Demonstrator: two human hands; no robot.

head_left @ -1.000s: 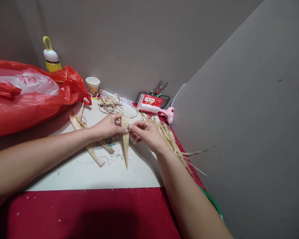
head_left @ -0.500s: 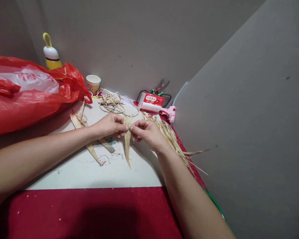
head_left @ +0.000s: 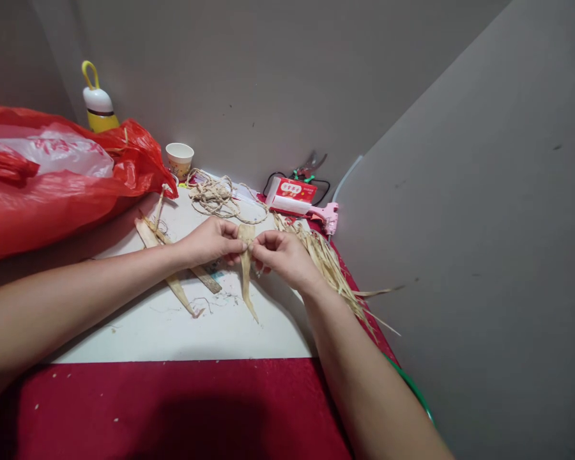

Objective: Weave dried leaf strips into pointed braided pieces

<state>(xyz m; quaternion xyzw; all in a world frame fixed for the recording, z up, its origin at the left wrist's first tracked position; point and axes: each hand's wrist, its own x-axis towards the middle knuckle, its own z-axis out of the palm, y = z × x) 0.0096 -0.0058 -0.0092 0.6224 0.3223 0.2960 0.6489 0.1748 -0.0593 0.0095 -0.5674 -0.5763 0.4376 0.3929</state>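
Note:
Between my two hands hangs a pale, dried leaf strip (head_left: 246, 281), wide at the top and tapering to a point below. My left hand (head_left: 215, 241) pinches its left edge between thumb and fingers. From the other side my right hand (head_left: 283, 255) pinches its right edge, the fingertips of both hands almost touching. A bundle of thin dried strips (head_left: 328, 262) lies just right of my right hand. Beneath my left forearm rest more dried leaf pieces (head_left: 178, 294), partly hidden. A coiled twisted cord (head_left: 213, 197) sits beyond my left hand.
A red plastic bag (head_left: 62, 204) fills the left side, with a yellow-and-white bottle (head_left: 99, 112) behind it. At the back stand a paper cup (head_left: 179, 160), a red tissue pack (head_left: 292, 195) and a pink glue gun (head_left: 329, 217). Grey walls bound the white board (head_left: 172, 342) behind and right.
The lower tip of the leaf strip has swung slightly to the right and bent a little. Both hands keep their pinch in nearly the same place.

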